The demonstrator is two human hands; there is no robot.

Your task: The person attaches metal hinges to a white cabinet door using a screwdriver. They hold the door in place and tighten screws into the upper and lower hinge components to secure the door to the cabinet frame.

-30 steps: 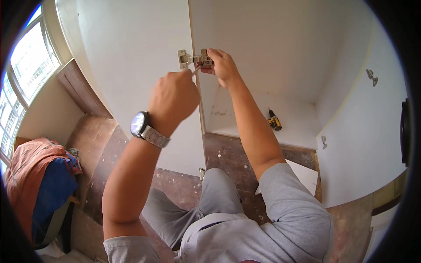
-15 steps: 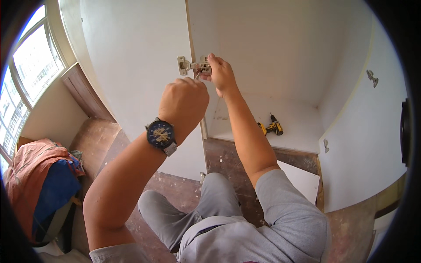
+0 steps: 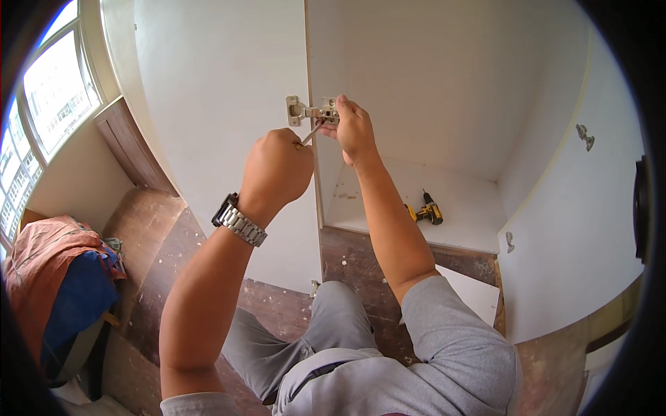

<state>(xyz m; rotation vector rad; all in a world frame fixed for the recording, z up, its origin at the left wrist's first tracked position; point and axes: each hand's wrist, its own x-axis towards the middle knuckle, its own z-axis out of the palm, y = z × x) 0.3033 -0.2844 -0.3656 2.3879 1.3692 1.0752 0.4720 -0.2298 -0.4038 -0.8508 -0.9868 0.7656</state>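
Note:
A metal cabinet hinge (image 3: 311, 111) bridges the edge of the white door (image 3: 222, 83) and the cabinet's inner side. My right hand (image 3: 355, 130) grips the hinge's plate end, thumb on top and fingers below. Lower and to the left, my left hand (image 3: 279, 166) is closed in a fist around a screwdriver (image 3: 313, 132). Only its thin metal shaft shows, slanting up to the right; the fist covers the handle. The tip is at the underside of the hinge near my right fingertips, and I cannot tell whether it sits in a screw.
A yellow and black cordless drill (image 3: 429, 209) lies on the cabinet floor. The right-hand door (image 3: 555, 249) stands open with hinges on it. A white board (image 3: 468, 295) is on the floor by my right arm. An orange and blue cloth heap (image 3: 62, 277) is at the left, below the window.
My left wrist has rolled, so the watch band faces up instead of the dial. The left fist has shifted slightly left, showing more of the shaft. My right hand keeps its grip.

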